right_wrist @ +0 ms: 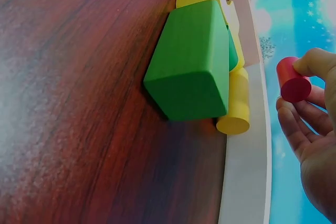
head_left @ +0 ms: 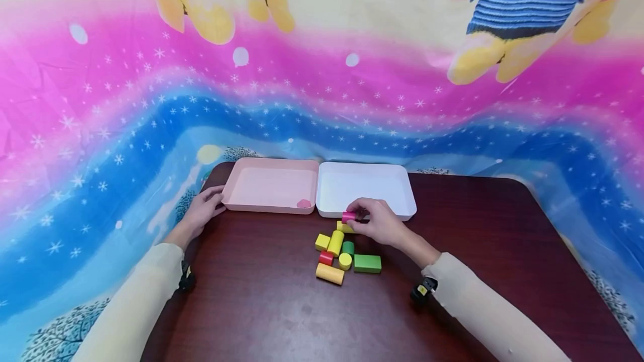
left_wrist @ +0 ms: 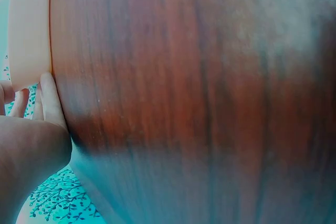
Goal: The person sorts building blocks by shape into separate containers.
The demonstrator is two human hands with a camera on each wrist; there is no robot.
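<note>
My right hand [head_left: 380, 223] pinches a pink-red cylinder block [right_wrist: 293, 80] between thumb and fingers, just above the front edge of the white tray [head_left: 363, 169]. Near that edge lies a yellow cylinder block [right_wrist: 234, 103], partly behind the hand in the head view. At the left, my left hand [head_left: 203, 209] touches the outer corner of the pink tray [left_wrist: 30, 35] with extended fingers. A small pink piece [head_left: 303, 204] rests inside the pink tray's near right corner.
Several blocks lie before the trays: a green rectangular block [head_left: 367, 263], an orange cylinder [head_left: 330, 274], a red cylinder [head_left: 326, 258], a green block [head_left: 347, 247] and yellow ones [head_left: 335, 243]. Both trays stand side by side at the back of the brown table [head_left: 261, 306], before a patterned cloth [head_left: 312, 82].
</note>
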